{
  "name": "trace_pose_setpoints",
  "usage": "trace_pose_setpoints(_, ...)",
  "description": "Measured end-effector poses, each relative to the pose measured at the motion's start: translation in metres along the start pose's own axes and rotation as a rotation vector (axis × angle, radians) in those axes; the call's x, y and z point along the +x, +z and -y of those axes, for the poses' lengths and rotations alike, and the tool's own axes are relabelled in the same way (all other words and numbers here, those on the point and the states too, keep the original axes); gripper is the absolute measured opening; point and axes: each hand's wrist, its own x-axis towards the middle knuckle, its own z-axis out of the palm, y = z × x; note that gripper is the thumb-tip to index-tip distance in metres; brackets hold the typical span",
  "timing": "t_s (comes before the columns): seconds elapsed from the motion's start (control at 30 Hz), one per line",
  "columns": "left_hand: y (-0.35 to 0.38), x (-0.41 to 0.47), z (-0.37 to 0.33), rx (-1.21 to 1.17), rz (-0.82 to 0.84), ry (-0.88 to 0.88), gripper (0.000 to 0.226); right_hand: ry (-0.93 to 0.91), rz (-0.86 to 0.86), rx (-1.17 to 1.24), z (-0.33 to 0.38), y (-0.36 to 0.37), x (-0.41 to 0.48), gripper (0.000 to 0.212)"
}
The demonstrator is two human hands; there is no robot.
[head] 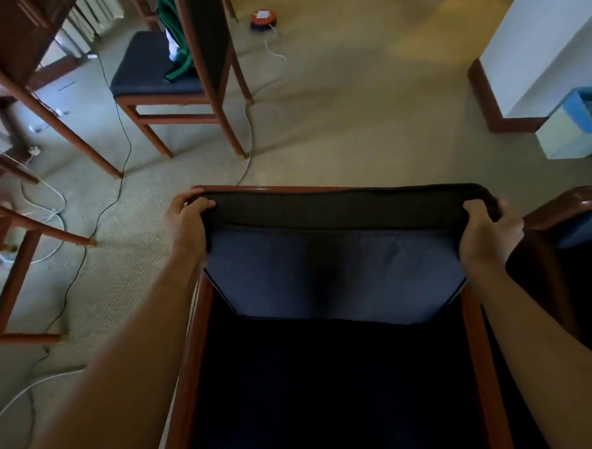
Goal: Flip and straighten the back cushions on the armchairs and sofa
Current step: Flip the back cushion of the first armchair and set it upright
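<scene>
A dark blue back cushion (334, 270) stands against the back of a wooden-framed armchair (191, 350) right below me. My left hand (188, 226) grips the cushion's top left corner. My right hand (487, 231) grips its top right corner. The cushion's black top edge (348, 207) lies along the chair's wooden back rail. The dark seat (330, 387) stretches toward me under the cushion. A second armchair (575, 216) stands close on the right, only partly in view.
Beige carpet (350, 111) spreads beyond the chair. A dining chair (163, 73) with green cloth stands at the back left beside table legs (59, 120). Cables (108, 206) trail over the floor on the left. A blue-rimmed bin (574, 124) stands by a white wall corner on the right.
</scene>
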Motion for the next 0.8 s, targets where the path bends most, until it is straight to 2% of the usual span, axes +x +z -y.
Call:
trace_pose_setpoints(0.1,0.007,0.000,0.019,0.144,-0.042,0.098,0.032,0.002,-0.018,-0.062,-0.020,0.003,0.001,0.041)
trace_pose_setpoints(0.27,0.009,-0.008,0.064,0.512,-0.046,0.195,0.036,0.004,0.061,-0.223,-0.063,0.001,-0.006,0.043)
trace_pose_setpoints(0.37,0.014,-0.010,0.062,0.748,-0.059,0.295,0.040,-0.018,0.088,-0.307,-0.066,0.003,-0.001,0.040)
trace_pose_setpoints(0.5,0.013,-0.031,0.057,1.149,-0.001,0.436,0.053,-0.039,0.135,-0.441,-0.055,-0.005,-0.007,0.049)
trace_pose_setpoints(0.63,0.027,-0.082,0.054,1.341,0.238,0.537,0.066,-0.139,0.294,-0.643,-0.047,-0.031,-0.029,0.063)
trace_pose_setpoints(0.8,0.049,-0.152,0.048,1.367,0.550,0.668,0.079,-0.293,0.366,-0.851,-0.046,-0.096,-0.074,0.068)
